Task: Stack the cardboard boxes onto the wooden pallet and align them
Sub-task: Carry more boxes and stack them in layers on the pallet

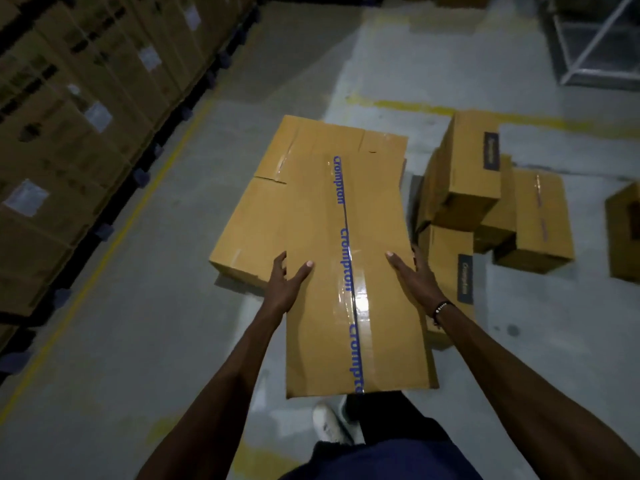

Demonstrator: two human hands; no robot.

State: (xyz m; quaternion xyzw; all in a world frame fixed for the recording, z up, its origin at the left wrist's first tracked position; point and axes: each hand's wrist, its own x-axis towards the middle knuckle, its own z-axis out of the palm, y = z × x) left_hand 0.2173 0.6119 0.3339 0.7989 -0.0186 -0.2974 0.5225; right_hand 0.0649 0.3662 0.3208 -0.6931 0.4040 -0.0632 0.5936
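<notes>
2 hands, left hand (282,284) and right hand (415,277), clasp the long box (349,271) by its sides above the stacked boxes (256,223); loose boxes (485,188) on the floor remain unstacked.

Bare floor (145,341) on the left gives room to pass. A wall of boxes (69,133) blocks the far left. A loose pile of boxes (485,202) blocks the right. Stacked boxes (256,220) lie straight ahead.
</notes>
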